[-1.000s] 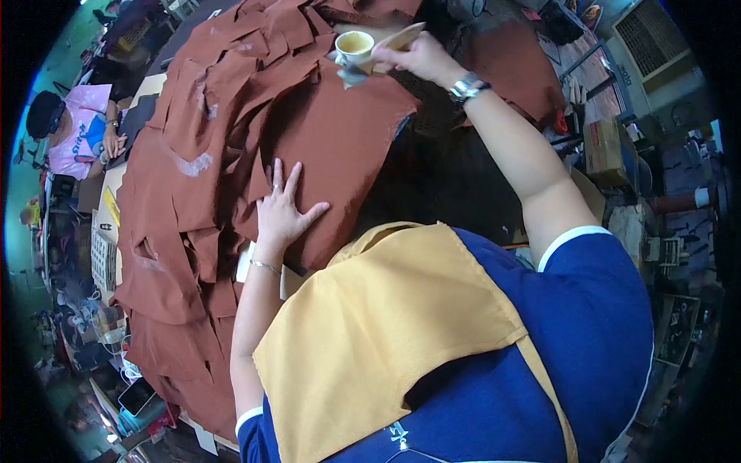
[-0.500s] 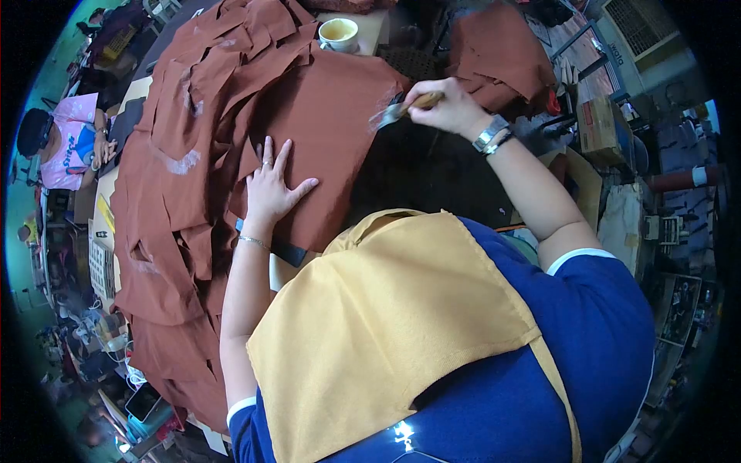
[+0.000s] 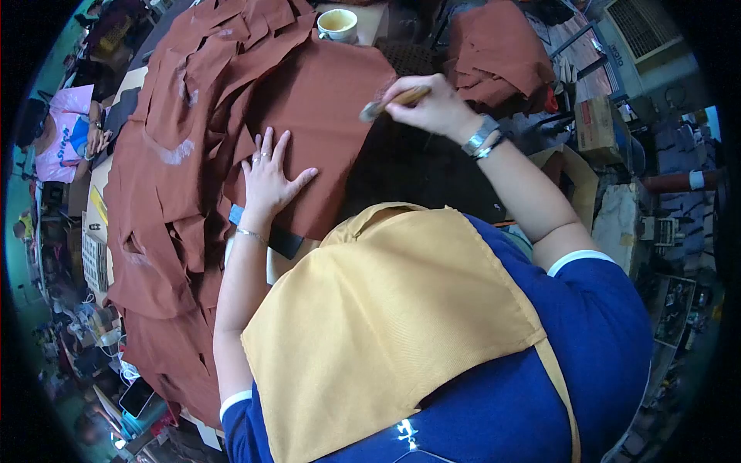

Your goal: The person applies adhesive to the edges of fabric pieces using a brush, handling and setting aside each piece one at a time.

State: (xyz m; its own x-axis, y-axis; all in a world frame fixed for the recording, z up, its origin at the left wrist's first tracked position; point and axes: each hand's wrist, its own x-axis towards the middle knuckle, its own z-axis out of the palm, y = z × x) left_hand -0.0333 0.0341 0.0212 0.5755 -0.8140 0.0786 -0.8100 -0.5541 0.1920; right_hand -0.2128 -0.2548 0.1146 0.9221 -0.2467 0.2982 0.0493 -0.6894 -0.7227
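In our right hand [image 3: 432, 108] the grip is closed around the wooden handle of a brush [image 3: 370, 113], fingers and thumb pinched on it. The bristles point away from us to the left and overlap the right edge of a reddish-brown sheet [image 3: 324, 100]; we cannot tell whether they touch it. Our left hand [image 3: 270, 179] holds nothing: it lies palm down on the same sheet, towards its left side, with the fingers spread and the thumb angled out to the right.

We wear a silvery watch [image 3: 480, 133] on the right wrist and a thin bracelet [image 3: 251, 235] on the left. Just beside the left wrist, a dark strip [image 3: 285, 242] shows at the sheet's near edge.

Beyond the sheet's far edge, a white cup [image 3: 337, 27] with yellowish contents stands on a bare part of the pale table [image 3: 373, 27]. To the left, a large heap of similar brown pieces [image 3: 166, 216] overlaps, some with whitish smears. Well apart, at the far right, we see another brown stack [image 3: 498, 58]. A person in a pink top [image 3: 65, 143] is across the heap, hands together.
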